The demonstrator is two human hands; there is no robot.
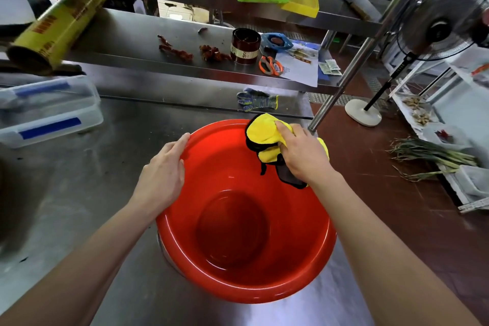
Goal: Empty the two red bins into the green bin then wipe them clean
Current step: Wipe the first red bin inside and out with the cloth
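A round red bin (238, 267) stands empty on the steel table in front of me, its inside glossy. My left hand (162, 174) rests on its left rim, fingers curled over the edge. My right hand (304, 152) presses a yellow cloth with black trim (262, 137) against the inner wall at the bin's upper right. Only one red bin shows. No green bin is in view.
A clear lidded box with blue tape (50, 111) sits at the left of the steel table (100, 167). A work glove (256, 100) lies behind the bin. The shelf above holds dried chillies (182, 51), a dark tin (244, 46) and scissors (270, 65). A fan (439, 26) stands to the right.
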